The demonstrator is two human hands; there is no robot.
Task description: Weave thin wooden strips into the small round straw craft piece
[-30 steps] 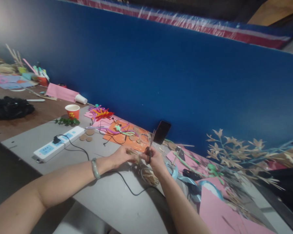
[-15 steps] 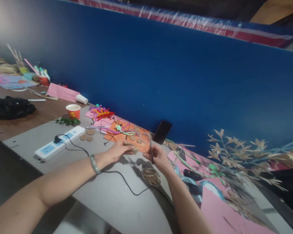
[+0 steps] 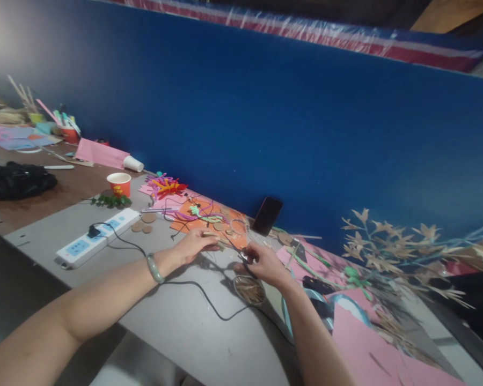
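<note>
My left hand, with a green bangle at the wrist, pinches a small tan strip that looks like dry leaf or husk. In my right hand is a pair of dark scissors, fingers through the handles, blades aimed at the strip. Whether the blades touch it I cannot tell. Just below the right hand stands a round container of tan dry pieces. An orange sheet with small wooden discs and pipe cleaners lies beyond both hands.
A white power strip with a black cable lies left, near a red paper cup. A phone leans on the blue partition. Pink paper, blue ribbon rolls and dried-leaf flowers crowd the right side.
The scissors have swung from upright to pointing left, toward the strip in my left hand. My right hand has turned with them. My left hand has barely moved.
</note>
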